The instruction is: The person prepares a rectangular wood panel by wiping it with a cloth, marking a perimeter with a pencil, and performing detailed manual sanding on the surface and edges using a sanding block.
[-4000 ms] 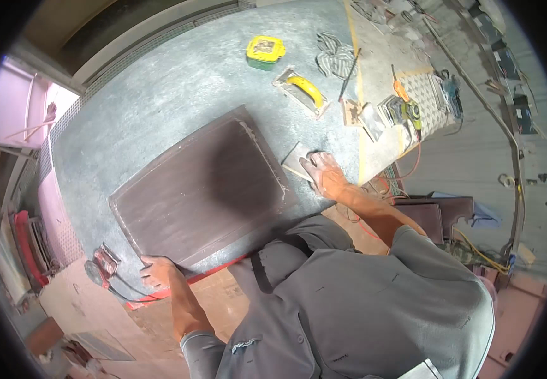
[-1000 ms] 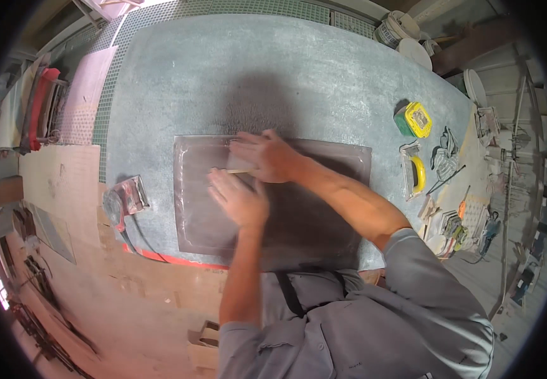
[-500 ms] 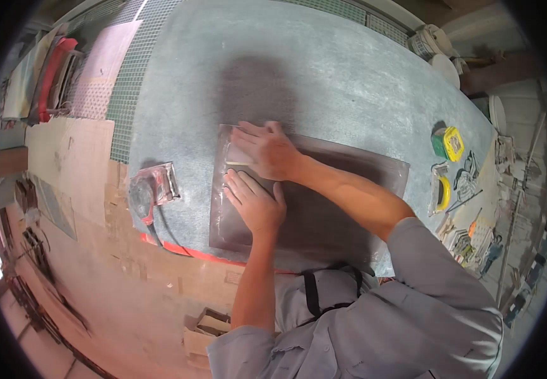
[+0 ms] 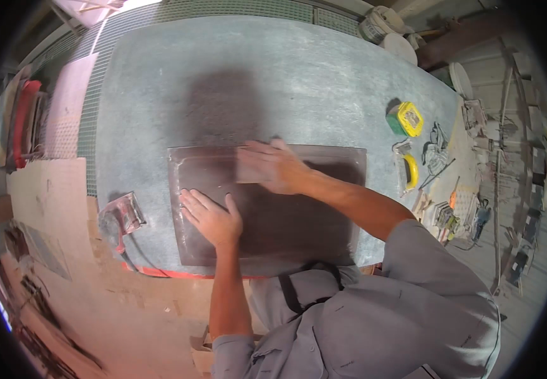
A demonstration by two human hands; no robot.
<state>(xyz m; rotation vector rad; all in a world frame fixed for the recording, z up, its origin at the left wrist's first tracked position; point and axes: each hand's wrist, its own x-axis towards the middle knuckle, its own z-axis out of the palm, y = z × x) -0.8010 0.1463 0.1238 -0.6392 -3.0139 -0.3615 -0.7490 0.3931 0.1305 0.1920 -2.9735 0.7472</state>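
A dark brown rectangular panel [image 4: 207,249] with pale scuffed edges lies flat on the blue-grey tabletop. My left hand [image 4: 215,220] rests on its left part, palm down, fingers spread, holding nothing. Near the panel's far edge, my right hand [image 4: 278,169] presses down on a small pale flat block [image 4: 247,174]. Its fingers stretch leftward over the block, hiding most of it, so its exact kind does not show. The fingers of this hand are slightly blurred.
At the left of the table lies a power sander [image 4: 114,221] with a cord. Toward the right are a yellow-and-green tub [image 4: 406,119], a yellow-handled tool [image 4: 410,170] and a grey bundle [image 4: 436,150]. White buckets [image 4: 382,24] stand beyond the far right edge.
My right hand has slid rightward along the panel with the pale block, away from the left edge. My left hand stays near the panel's left side. The whole view has shifted.
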